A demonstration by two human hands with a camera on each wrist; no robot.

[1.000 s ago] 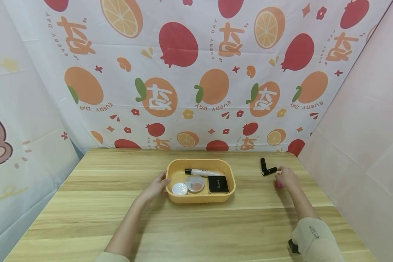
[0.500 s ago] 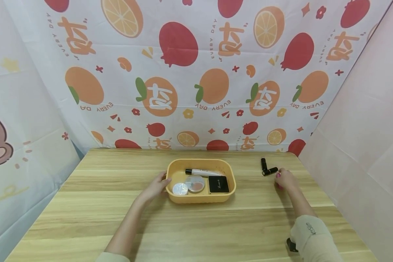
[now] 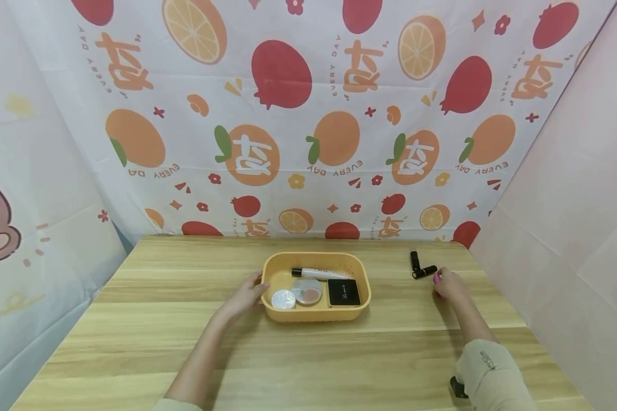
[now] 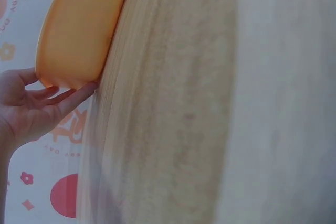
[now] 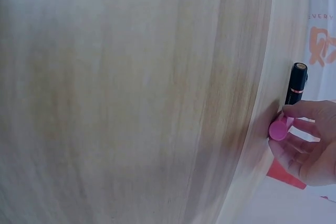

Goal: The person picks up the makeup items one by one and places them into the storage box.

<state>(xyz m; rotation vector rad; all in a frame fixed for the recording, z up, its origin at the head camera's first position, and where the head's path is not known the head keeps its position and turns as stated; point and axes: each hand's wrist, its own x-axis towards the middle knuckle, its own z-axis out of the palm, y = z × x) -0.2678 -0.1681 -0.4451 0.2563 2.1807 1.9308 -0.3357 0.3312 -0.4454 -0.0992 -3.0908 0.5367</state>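
Note:
Near the middle of the table stands a yellow plastic tray (image 3: 316, 314). Inside it lie a white tube with a black cap (image 3: 321, 274), a round white-lidded case (image 3: 283, 299), a round clear-lidded compact (image 3: 307, 290) and a black square compact (image 3: 343, 291). My left hand (image 3: 247, 295) grips the tray's left end, thumb at the rim and fingers along the outer wall. At the table's right side, my right hand (image 3: 451, 283) pinches a small pink cylinder (image 5: 279, 129) between thumb and fingers, low over the wood. Its far part is hidden by the hand.
Two black lipstick-like tubes lie just left of my right hand: one upright-pointing tube (image 3: 415, 260) and one slanted tube (image 3: 424, 272). A fruit-print curtain (image 3: 293, 142) hangs behind the table's back edge. A small black object (image 3: 459, 387) shows beside the right sleeve.
The pink cylinder has turned slightly within my right hand's fingers, and more of it shows. The left hand stays on the tray. The head view has tilted slightly.

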